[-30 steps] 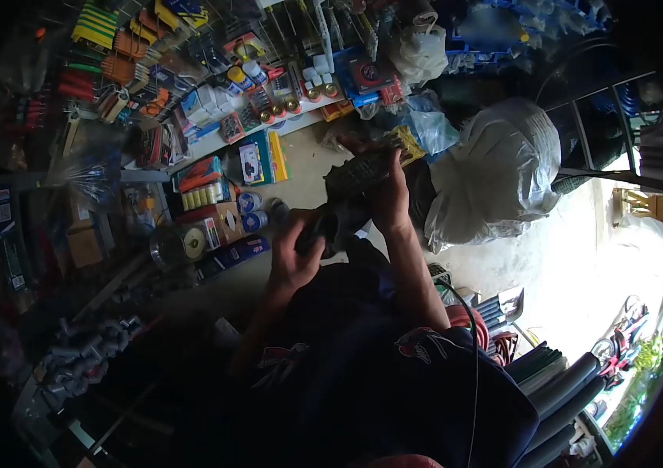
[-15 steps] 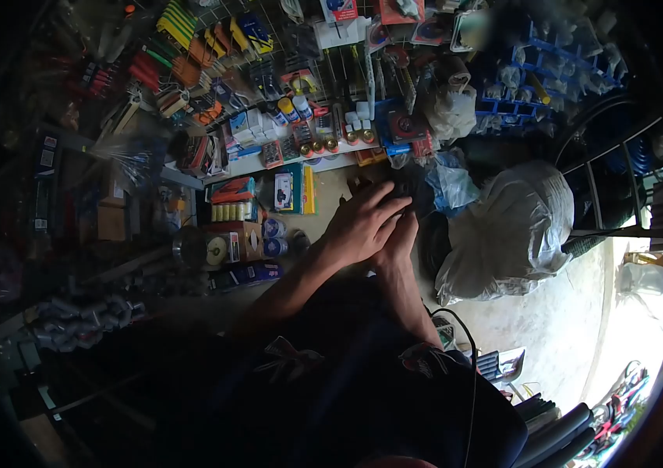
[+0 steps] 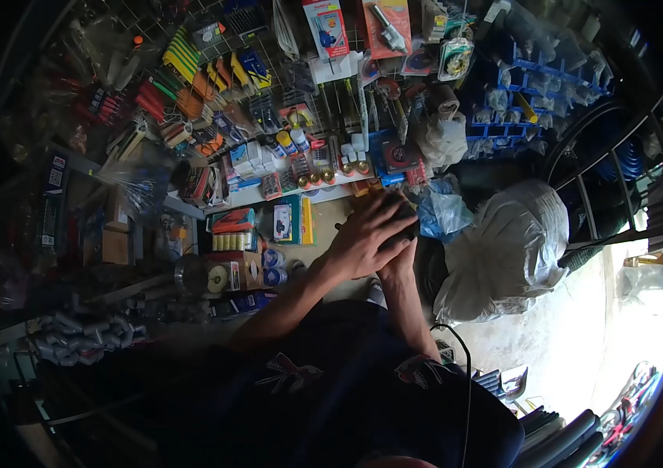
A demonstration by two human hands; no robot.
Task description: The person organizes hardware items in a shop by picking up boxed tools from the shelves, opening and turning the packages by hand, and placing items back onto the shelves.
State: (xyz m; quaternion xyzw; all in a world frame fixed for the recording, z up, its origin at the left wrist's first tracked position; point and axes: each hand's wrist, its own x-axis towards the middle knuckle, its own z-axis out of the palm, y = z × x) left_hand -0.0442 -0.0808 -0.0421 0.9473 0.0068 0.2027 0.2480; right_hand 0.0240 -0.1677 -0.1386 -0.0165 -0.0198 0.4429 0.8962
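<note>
My left hand [image 3: 358,240] lies over the top of a dark, rounded object [image 3: 403,220], its fingers bent across it. From below and to the right, my right hand [image 3: 398,261] cups the same object, and the two hands touch. Most of the object is covered by my fingers, so its kind cannot be made out. A small dark end sticks out left of my left hand. Just beyond my fingertips is the edge of a shelf [image 3: 331,192] with small goods on it.
Beyond the hands, tools and packets hang on a wire rack [image 3: 331,93]. Blue bins [image 3: 518,101] stand at upper right. A big white sack [image 3: 503,253] sits to the right; boxes [image 3: 234,269] and a pile of grey pipe fittings [image 3: 86,335] are at left. A black cable [image 3: 468,374] hangs over my shirt.
The view has shifted, so the rack and shelf appear lower. Both hands keep hold of the dark object, and my left fingers now spread further across it.
</note>
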